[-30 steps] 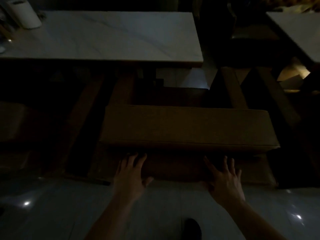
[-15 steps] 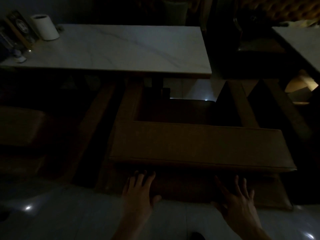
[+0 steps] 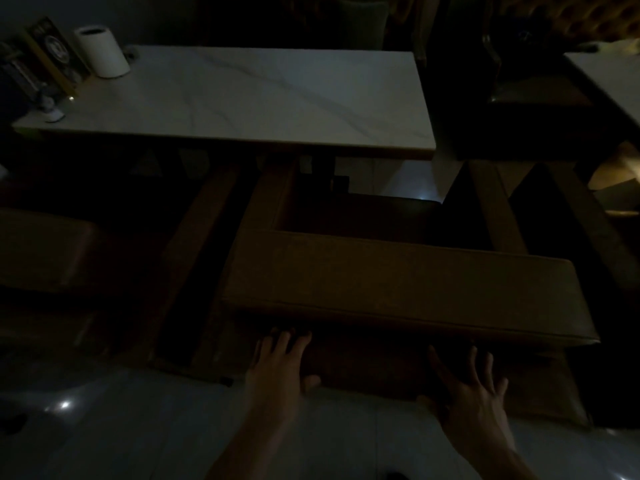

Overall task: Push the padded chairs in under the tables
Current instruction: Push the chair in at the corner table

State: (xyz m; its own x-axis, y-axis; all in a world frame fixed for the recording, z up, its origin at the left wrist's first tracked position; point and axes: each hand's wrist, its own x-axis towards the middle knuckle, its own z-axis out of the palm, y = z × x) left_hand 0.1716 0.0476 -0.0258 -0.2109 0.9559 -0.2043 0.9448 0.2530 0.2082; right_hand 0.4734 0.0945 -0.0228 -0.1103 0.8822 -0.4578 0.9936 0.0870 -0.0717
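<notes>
The room is very dim. A brown padded chair (image 3: 398,289) stands in front of me, its thick backrest top facing me and its seat reaching toward a white marble table (image 3: 249,98). My left hand (image 3: 280,365) lies flat against the chair's back panel, just under the backrest, fingers spread. My right hand (image 3: 471,389) presses the same panel farther right, also with fingers apart. Neither hand grips anything. The chair's front part sits under the table's near edge.
Another padded chair (image 3: 45,251) stands at the left. A white cylinder (image 3: 102,51), a framed card (image 3: 52,50) and small items sit on the table's far left. A second table (image 3: 609,84) and dark seats are at the right. Glossy floor (image 3: 104,427) lies below.
The chair and table sit lower and farther right in view than a second ago. Both hands stay flat on the chair's back.
</notes>
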